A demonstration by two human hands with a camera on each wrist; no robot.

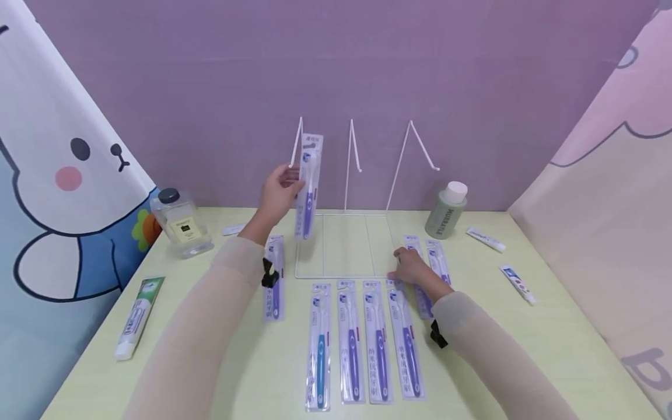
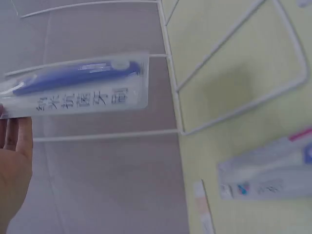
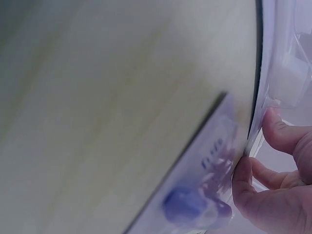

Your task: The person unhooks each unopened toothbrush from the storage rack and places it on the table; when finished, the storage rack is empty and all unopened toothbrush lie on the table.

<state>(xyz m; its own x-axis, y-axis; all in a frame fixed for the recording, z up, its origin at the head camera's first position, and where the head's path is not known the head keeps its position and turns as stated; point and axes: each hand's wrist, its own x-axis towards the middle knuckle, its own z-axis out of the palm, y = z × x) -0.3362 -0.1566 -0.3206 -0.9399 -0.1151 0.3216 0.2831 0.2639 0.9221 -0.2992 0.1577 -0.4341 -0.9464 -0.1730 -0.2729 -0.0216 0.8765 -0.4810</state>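
My left hand (image 1: 279,195) holds a packaged purple toothbrush (image 1: 308,186) upright by its left side, close to the left hook of a white wire rack (image 1: 342,275). In the left wrist view, part of the hand (image 2: 14,165) shows at the pack's lower end in that picture. Lower right, my right hand (image 1: 412,268) is at the top end of the rightmost packaged toothbrush (image 1: 409,356) in the front row. The right wrist view shows thumb and fingers (image 3: 275,134) pinching a pack's edge. Whether a pack hangs fully on the left hook, I cannot tell.
Several packaged toothbrushes lie in front, one with a blue handle (image 1: 321,361). Another pack (image 1: 274,291) lies left, two more right (image 1: 438,259). Around them are a clear bottle (image 1: 184,227), a green bottle (image 1: 446,213), a toothpaste tube (image 1: 139,318) and small tubes (image 1: 485,239).
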